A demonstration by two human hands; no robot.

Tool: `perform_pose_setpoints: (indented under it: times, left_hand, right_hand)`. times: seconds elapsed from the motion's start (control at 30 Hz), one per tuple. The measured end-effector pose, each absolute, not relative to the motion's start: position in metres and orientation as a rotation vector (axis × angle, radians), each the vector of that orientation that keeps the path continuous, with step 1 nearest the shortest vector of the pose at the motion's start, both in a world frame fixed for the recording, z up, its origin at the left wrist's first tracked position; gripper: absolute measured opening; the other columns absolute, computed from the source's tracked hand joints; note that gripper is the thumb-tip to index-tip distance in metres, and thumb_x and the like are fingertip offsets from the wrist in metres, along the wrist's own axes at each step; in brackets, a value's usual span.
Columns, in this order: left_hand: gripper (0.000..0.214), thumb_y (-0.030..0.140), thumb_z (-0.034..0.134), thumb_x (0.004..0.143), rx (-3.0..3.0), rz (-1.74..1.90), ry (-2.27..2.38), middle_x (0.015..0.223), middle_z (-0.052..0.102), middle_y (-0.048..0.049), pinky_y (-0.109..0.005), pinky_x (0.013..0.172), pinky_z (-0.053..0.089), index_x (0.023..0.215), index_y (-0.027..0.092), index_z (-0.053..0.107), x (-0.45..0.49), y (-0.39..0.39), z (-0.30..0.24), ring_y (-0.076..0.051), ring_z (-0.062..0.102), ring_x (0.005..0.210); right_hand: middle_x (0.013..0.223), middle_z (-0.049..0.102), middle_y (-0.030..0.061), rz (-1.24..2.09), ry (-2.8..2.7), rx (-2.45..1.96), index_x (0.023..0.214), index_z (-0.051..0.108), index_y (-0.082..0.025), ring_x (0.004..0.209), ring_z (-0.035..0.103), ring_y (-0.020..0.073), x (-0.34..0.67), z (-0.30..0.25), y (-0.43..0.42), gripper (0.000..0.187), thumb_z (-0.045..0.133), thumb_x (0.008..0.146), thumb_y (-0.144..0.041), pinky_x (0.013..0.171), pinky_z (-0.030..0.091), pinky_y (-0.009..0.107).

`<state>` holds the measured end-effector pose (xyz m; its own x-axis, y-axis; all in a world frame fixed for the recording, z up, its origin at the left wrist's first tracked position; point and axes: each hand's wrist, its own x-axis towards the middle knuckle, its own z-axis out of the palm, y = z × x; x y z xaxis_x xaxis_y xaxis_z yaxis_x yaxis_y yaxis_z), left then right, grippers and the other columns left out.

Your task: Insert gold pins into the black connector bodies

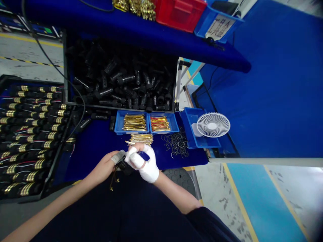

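My left hand [109, 163], with pale tape around its fingers, is closed around a black cylindrical part [122, 164] just in front of my body. Thin gold-coloured strips [112, 179] hang below that part. Against it works my right hand [144, 164], in a white fingerless glove with its fingers curled into a pinch. A thin pale pointed stick [130, 143] juts from the right fingers; its kind is unclear. Just beyond the hands lies a pile of gold strips [141, 139] on the blue table. What lies between the fingertips is mostly hidden.
Two blue trays of gold [135, 122] and red-gold strips [160, 123] stand behind. Black rings [178, 143] lie right, near a white fan [213, 124]. A crate of black ribbed cylinders [128, 80] sits at the back. Assembled black parts [27, 137] fill a left tray.
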<state>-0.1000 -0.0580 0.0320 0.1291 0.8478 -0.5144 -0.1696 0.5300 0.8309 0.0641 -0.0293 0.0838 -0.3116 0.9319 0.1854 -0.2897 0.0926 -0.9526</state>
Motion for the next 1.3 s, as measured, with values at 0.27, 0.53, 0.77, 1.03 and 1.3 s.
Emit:
perform_pose_setpoints:
  times: [0.27,0.53,0.77,1.03,1.3]
  left_hand:
    - [0.034,0.031,0.085,0.074,0.359,1.03,1.104,0.093,0.076,-0.01,-0.04,0.07,0.063,0.1,0.017,0.067,-0.121,-0.028,0.06,-0.027,0.074,0.08]
    - [0.047,0.059,0.055,0.093,0.093,1.007,1.051,0.079,0.068,-0.0077,-0.042,0.072,0.065,0.09,0.014,0.07,-0.105,-0.001,0.08,-0.02,0.069,0.067]
    - [0.04,0.045,0.051,0.099,-0.116,1.036,1.007,0.099,0.07,-0.0154,-0.054,0.087,0.062,0.108,0.009,0.067,-0.099,0.006,0.085,-0.024,0.072,0.08]
    - [0.026,0.041,0.06,0.097,0.049,1.144,0.957,0.086,0.068,-0.004,-0.058,0.096,0.056,0.11,0.019,0.066,-0.093,0.012,0.089,-0.017,0.068,0.072]
    - [0.058,0.061,0.073,0.081,0.333,1.265,1.101,0.086,0.071,-0.0038,-0.038,0.086,0.059,0.118,0.017,0.063,-0.074,0.009,0.1,-0.019,0.069,0.079]
  right_hand:
    - [0.124,0.066,0.0106,0.524,-2.075,-1.701,0.115,0.068,-0.019,0.119,0.061,0.0216,0.17,0.028,0.096,0.026,0.052,0.096,-0.017,0.105,0.047,0.035]
    - [0.101,0.07,0.0074,0.661,-2.134,-1.748,0.085,0.072,-0.019,0.094,0.067,0.0214,0.186,-0.027,0.15,0.011,0.069,0.08,-0.01,0.09,0.048,0.031]
    - [0.108,0.069,0.0112,0.631,-1.756,-1.578,0.098,0.062,-0.019,0.098,0.064,0.0216,0.192,-0.013,0.142,0.012,0.055,0.089,-0.018,0.092,0.047,0.035]
    - [0.071,0.05,-0.0079,1.056,-1.082,-1.073,0.097,0.051,-0.025,0.039,0.022,0.0055,0.188,0.054,0.132,0.024,0.052,0.097,-0.049,0.042,0.026,0.022]
    - [0.08,0.066,-0.0005,1.317,-1.59,-0.965,0.086,0.07,-0.021,0.073,0.061,0.0156,0.112,0.099,0.054,0.007,0.073,0.085,-0.027,0.072,0.049,0.03]
